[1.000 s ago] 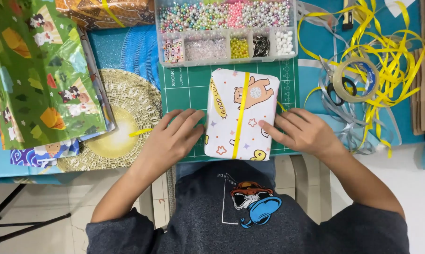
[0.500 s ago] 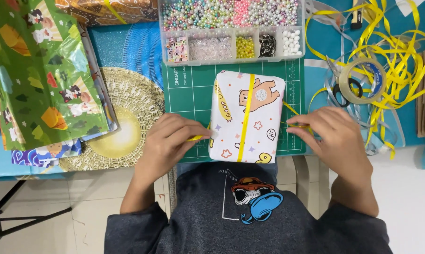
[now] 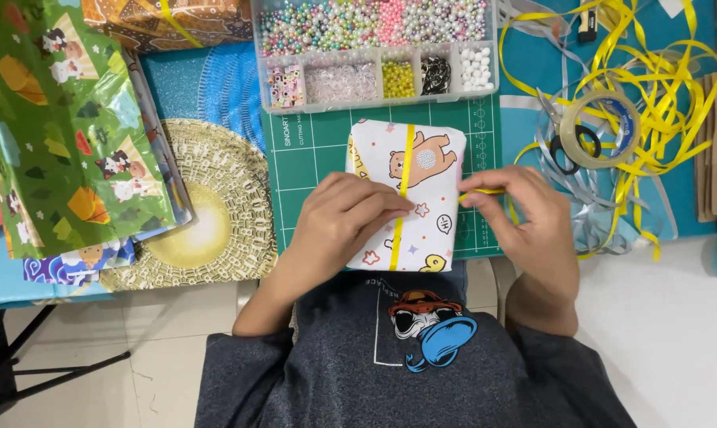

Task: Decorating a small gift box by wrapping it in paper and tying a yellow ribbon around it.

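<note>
Left hand (image 3: 338, 226) lies palm down on the wrapped gift box (image 3: 410, 190), fingers loosely spread and flat, tips reaching the yellow ribbon (image 3: 402, 194) that runs lengthwise over the box's middle; it pins the ribbon more than it grips anything. The forearm comes up from below the box at a slant, wrist low.

Taking the box as the mark: it sits on the green cutting mat (image 3: 311, 150), close to the person's chest. Far to its left lies a folded sheet of green patterned wrapping paper (image 3: 65, 119), and between that and the box a round gold doily (image 3: 200, 214). Just beyond the box stands a clear bead organiser (image 3: 374, 47) with compartments of coloured beads.

At the box's right edge, the right hand (image 3: 533, 230) is curled, thumb and forefinger pinched on a loose ribbon end that leads off sideways; the wrist is bent inward, elbow tucked. Farther right of the box lie a tape roll (image 3: 600, 127) and a tangle of yellow ribbon (image 3: 659, 87).

To my eye the ribbon is being wound round the box: the lengthwise band is on, the crosswise pass is under way. Next it would want tension held by the pinch while the flat hand keeps the crossing from slipping.
</note>
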